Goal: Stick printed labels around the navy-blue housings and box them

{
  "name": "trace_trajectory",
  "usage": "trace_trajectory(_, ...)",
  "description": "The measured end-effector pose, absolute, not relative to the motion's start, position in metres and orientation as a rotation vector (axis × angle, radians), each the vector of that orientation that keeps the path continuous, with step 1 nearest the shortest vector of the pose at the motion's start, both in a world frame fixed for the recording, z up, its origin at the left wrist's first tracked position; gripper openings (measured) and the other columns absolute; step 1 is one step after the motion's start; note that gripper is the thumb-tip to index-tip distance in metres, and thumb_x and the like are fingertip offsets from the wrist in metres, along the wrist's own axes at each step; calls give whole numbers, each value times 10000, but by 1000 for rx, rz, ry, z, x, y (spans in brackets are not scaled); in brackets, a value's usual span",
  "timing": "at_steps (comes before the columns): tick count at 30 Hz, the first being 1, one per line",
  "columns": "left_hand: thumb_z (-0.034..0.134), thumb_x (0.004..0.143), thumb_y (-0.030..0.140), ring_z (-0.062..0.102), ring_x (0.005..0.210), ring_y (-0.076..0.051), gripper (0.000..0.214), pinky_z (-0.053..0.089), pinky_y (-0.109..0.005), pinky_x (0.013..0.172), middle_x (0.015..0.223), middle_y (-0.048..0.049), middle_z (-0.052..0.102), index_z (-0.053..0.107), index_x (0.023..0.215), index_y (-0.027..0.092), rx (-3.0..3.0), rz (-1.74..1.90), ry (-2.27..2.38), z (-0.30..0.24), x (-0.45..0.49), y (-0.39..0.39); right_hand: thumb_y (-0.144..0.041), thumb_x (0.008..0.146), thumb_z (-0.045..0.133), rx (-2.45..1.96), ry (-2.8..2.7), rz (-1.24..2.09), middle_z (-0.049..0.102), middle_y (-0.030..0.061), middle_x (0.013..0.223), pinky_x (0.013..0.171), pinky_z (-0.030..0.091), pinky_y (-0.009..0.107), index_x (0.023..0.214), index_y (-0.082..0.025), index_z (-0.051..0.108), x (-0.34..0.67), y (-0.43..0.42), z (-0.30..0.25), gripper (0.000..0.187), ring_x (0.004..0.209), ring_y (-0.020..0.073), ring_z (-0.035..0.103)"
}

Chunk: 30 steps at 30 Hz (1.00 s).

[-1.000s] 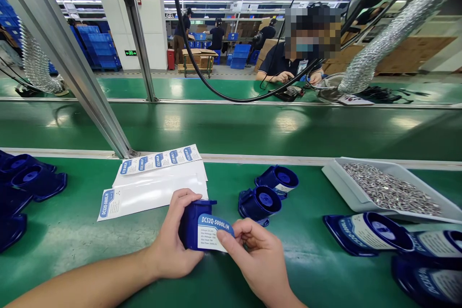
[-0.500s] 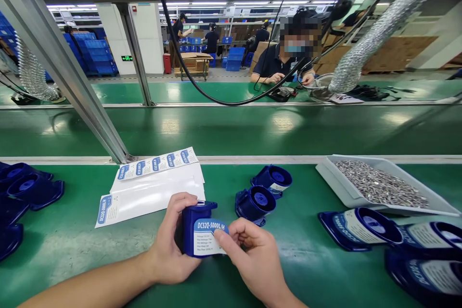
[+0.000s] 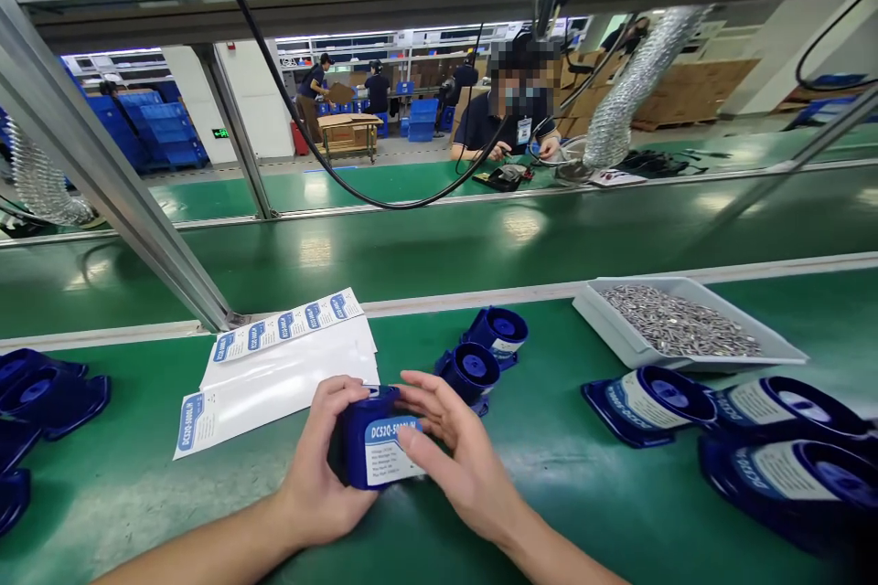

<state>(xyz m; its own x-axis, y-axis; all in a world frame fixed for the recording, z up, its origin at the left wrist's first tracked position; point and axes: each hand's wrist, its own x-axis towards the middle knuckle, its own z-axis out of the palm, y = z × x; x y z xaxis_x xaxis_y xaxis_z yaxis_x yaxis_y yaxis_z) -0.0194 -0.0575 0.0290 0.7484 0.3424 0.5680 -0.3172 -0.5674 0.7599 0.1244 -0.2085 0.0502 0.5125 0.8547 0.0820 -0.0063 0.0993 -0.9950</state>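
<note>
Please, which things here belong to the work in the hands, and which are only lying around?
In use: blue housing with its label, held by the left hand and right hand; label sheets beside them.
Lying about: tray of screws; labelled housings at right; bare housings at left.

The housing (image 3: 355, 452) is deep blue, its label (image 3: 380, 468) white under a blue band. The bench (image 3: 137, 494) is glossy green. Near its far edge, white sheets (image 3: 288, 375) carry blue-headed labels; the tray (image 3: 619, 344) looks pale grey, its contents (image 3: 679, 329) silvery.
</note>
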Motion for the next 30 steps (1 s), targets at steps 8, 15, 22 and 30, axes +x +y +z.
trace_trajectory(8,735,853,82,512,1374,-231,626,475,-374,1180,1398,-127,495,547,1429,240,2238,927,-43,36,-21,-60,-453,783,829,-1371,-730,763,719,135,1249,1009,555,479,1246,-193,622,114,-194,49,570,1134,312,691)
trace_trajectory(15,752,819,72,550,1358,-210,672,507,-322,1141,1393,-97,512,557,1424,286,2226,876,47,39,-22,-60,-399,744,838,-1513,-807,702,715,68,1224,1012,544,491,1313,-255,614,113,-197,43,628,1127,306,683)
trace_trajectory(22,729,770,74,573,1321,-223,726,532,-348,1103,1367,-60,526,552,1414,358,2158,803,120,44,-21,-59,-313,675,886,-1710,-942,710,633,63,1342,1048,489,490,1425,-289,497,116,-203,56,845,1240,318,592)
trace_trajectory(30,944,709,333,577,1319,-291,931,602,-418,1025,1466,-96,464,378,1448,354,1843,934,493,25,-17,-57,-303,473,1036,-1260,-718,940,559,135,1423,1140,451,502,1532,-276,144,107,-198,41,1385,1244,306,609)
